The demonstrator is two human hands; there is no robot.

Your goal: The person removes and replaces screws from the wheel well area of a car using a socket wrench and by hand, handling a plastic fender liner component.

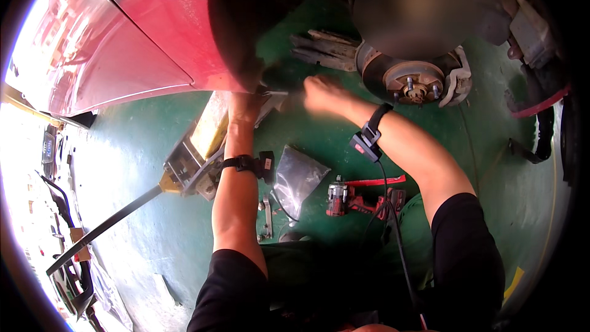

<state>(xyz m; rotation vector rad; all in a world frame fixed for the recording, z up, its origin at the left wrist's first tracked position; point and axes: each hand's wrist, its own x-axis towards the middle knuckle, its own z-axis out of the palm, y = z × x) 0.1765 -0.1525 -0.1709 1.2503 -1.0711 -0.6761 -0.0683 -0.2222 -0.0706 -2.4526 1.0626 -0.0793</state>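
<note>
My left hand point(244, 104) reaches up under the lower edge of a red car body panel point(153, 37); its fingers are hidden in the dark wheel arch. A little to the right, my right hand point(321, 93) is closed, its fingers curled and slightly smeared by motion. What it holds, if anything, does not show. A greyish metal part point(270, 99) lies between the two hands, too blurred to name. Beyond my right hand sits a brake disc point(376, 74) with bare wheel studs on its hub point(415, 90).
A floor jack point(184, 163) with a long handle point(104, 230) stands left of my left forearm. Below my hands lie a clear plastic bag point(298, 175), a metal link point(267, 216), a red cordless impact wrench point(362, 203) and a red bar point(381, 181). Car parts line the left edge.
</note>
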